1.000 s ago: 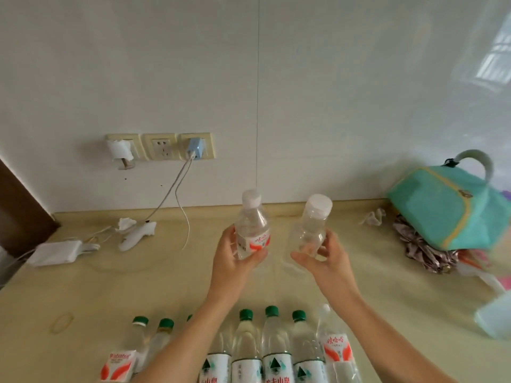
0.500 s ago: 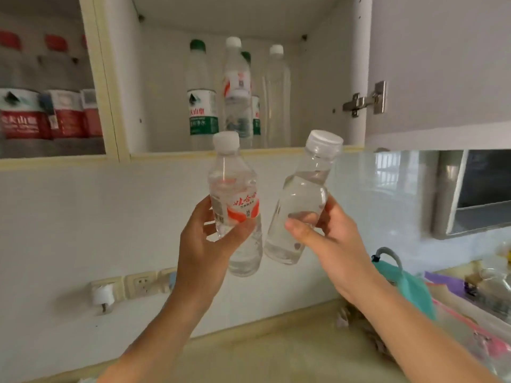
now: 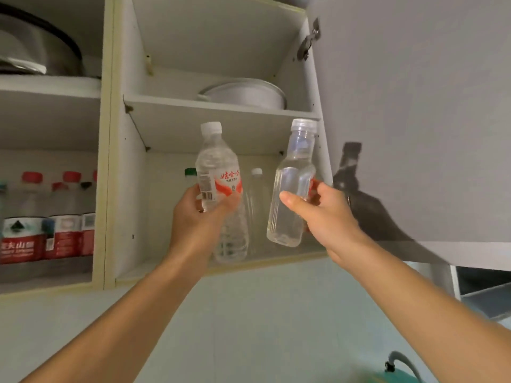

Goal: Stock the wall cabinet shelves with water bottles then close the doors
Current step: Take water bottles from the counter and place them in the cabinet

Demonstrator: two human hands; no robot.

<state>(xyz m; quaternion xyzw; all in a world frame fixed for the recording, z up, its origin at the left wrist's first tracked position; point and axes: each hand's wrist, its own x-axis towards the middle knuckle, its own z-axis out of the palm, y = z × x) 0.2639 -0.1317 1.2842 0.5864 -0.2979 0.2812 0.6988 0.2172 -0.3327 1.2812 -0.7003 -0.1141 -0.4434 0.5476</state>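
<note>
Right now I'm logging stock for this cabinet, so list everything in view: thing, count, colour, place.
red-label bottle: one, clear, white cap, in left hand, before lower shelf.
plain bottle: one, clear, unlabelled side showing, in right hand.
shelved bottles: at least two, green and white caps, lower shelf behind.
red-cap bottles: several, left compartment.
white pot: one, upper shelf.
metal pan: one, upper left.
cabinet door: one, grey, open, right.
teal bag: one, bottom edge.
left hand: grip round red-label bottle.
right hand: grip round plain bottle.
</note>
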